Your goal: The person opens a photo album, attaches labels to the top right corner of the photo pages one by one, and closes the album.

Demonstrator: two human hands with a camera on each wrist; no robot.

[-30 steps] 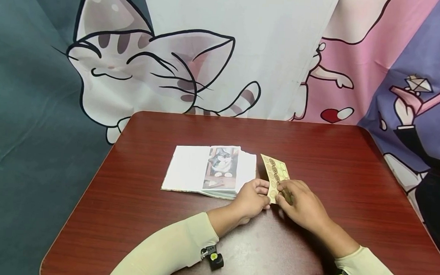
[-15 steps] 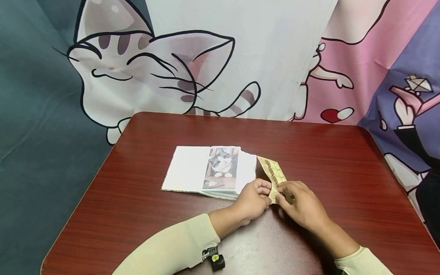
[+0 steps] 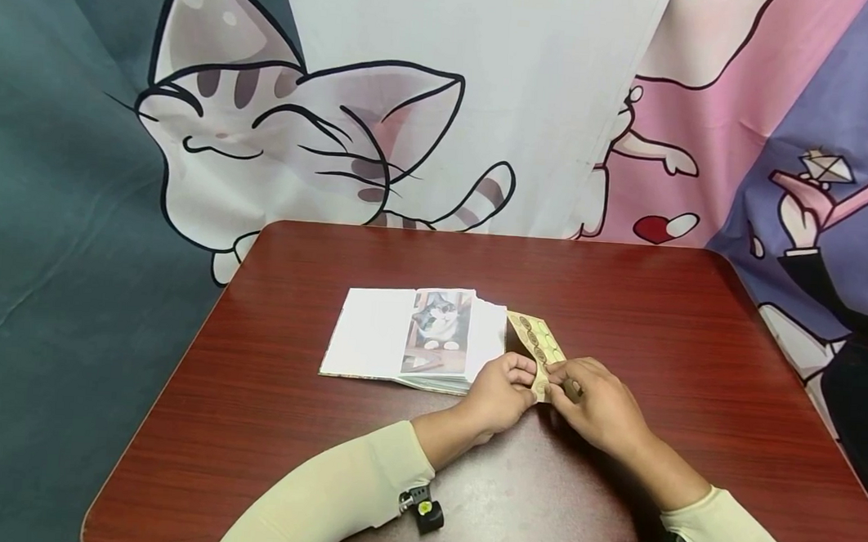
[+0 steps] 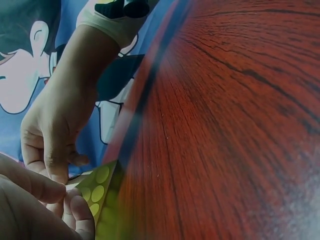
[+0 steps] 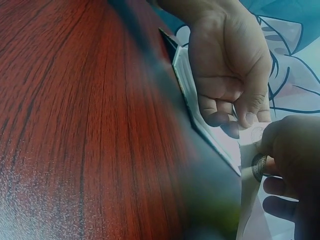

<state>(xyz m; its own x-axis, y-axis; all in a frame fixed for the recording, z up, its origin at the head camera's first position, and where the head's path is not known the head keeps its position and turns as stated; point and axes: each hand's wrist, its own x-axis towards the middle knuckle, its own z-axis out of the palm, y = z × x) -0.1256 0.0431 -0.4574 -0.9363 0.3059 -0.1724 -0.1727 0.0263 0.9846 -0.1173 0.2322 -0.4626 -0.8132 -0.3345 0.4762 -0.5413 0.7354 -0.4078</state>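
A yellow sheet of round stickers (image 3: 534, 335) stands tilted between both hands, just right of an open book. My left hand (image 3: 500, 393) pinches its lower left edge between thumb and fingers. At the sheet's lower right, my right hand (image 3: 605, 404) pinches it with thumb and forefinger; whether a single sticker is lifted there cannot be made out. Several round stickers show on the sheet (image 4: 98, 192) in the left wrist view. In the right wrist view, one dark printed circle (image 5: 258, 166) appears beside the right fingers. Fingers hide the sheet's lower part.
The open book (image 3: 372, 333) lies left of the sheet, with a cat picture (image 3: 436, 332) on its pages. Everything rests on a reddish-brown wooden table (image 3: 249, 425). A cartoon-printed cloth (image 3: 560, 106) hangs behind the table's far edge.
The sheet's upper end has swung left and lower, and the sheet looks more bent. My left hand has shifted slightly right, while the right hand stays almost in place.
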